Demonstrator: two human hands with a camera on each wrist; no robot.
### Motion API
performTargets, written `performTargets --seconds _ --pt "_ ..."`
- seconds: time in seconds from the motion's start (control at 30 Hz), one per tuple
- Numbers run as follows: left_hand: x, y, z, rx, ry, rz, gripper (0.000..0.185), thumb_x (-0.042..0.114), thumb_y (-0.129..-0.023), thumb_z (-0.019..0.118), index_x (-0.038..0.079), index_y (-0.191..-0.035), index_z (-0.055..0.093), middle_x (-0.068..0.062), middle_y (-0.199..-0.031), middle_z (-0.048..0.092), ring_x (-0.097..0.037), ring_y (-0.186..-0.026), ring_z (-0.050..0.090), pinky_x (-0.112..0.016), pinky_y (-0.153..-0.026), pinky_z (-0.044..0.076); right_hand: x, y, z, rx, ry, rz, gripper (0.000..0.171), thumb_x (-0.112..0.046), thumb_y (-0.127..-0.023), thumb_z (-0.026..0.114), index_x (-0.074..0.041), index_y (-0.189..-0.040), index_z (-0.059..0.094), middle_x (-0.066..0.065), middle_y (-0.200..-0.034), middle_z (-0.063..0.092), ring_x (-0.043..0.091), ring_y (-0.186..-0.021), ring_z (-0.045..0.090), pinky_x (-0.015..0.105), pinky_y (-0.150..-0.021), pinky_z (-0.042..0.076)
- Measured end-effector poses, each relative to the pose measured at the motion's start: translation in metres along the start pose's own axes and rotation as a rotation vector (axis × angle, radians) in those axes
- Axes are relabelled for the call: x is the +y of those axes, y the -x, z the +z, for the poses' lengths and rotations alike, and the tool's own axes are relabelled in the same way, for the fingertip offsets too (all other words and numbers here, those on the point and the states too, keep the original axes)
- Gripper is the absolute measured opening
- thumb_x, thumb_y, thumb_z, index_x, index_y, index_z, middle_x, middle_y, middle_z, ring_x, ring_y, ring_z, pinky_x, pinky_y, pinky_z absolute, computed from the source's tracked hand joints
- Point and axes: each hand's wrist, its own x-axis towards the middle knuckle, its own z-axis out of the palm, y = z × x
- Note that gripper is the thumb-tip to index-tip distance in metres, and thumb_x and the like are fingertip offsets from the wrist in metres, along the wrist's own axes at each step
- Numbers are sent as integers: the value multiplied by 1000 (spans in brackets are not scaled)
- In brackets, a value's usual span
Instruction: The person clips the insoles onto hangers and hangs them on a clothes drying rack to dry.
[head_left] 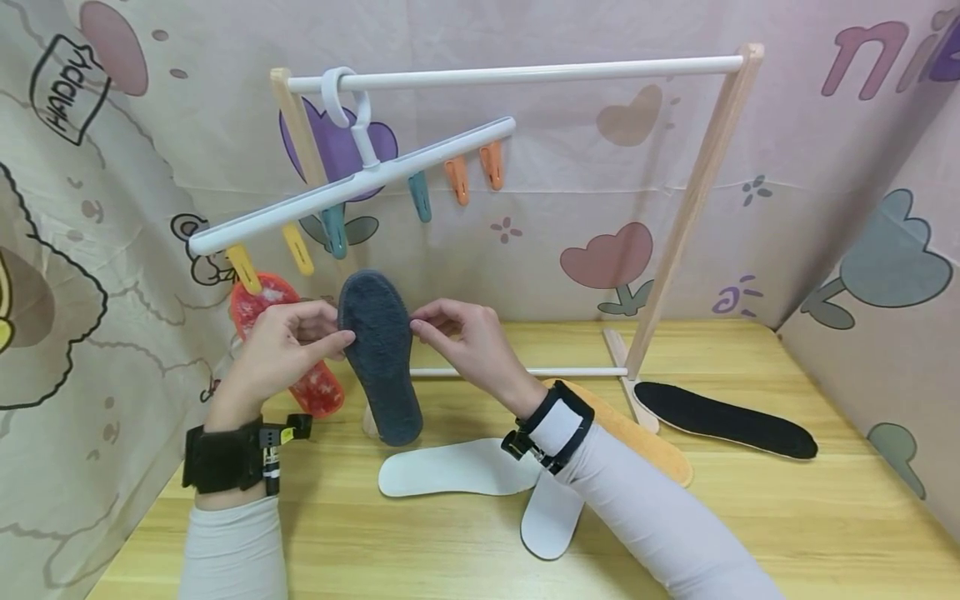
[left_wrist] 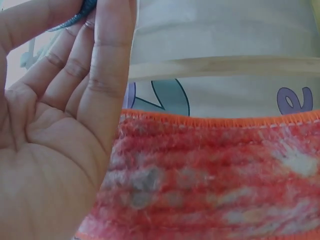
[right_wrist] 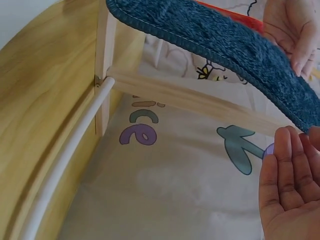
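You are pinching the blue insole [head_left: 380,367] with both hands' fingers [head_left: 341,337]; one red insole [head_left: 318,387] is hanging, four are lying on the desk [head_left: 750,517].

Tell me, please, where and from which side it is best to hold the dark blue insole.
Probably pinch the dark blue insole at its wide upper part, one edge per side. It hangs upright and is thin, so both edges are free. The left hand and right hand pinch it there.

Dark blue fuzzy insole [head_left: 379,354] held upright, toe up, below the clip hanger
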Motion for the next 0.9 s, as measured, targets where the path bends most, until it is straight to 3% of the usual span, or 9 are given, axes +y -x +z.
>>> performTargets --seconds 0.43,0.7,0.9 --pt "-7 4 -11 12 30 -48 22 16 -101 77 1 -115 71 -12 -95 81 -7 -77 77 -26 -75 64 -9 -16 7 -18 -4 -21 17 -19 -106 71 -7 -115 78 6 -107 82 11 -89 77 21 -81 62" --pt "-14 5 -13 3 49 -28 22 13 -101 76 -2 -116 70 -11 -92 81 -6 -77 77 -22 -76 63 -17 -23 9 -30 -8 -2 19 -21 -106 70 -9 -119 77 4 -110 81 11 -92 76 20 -83 61" --pt "-16 8 -18 6 38 -76 25 18 -102 76 -1 -117 69 -6 -92 82 -11 -80 79 -21 -79 63 -27 -32 13 -47 -22 0 22 -21 -107 69 -8 -123 76 5 -115 81 13 -94 76 19 -84 60"
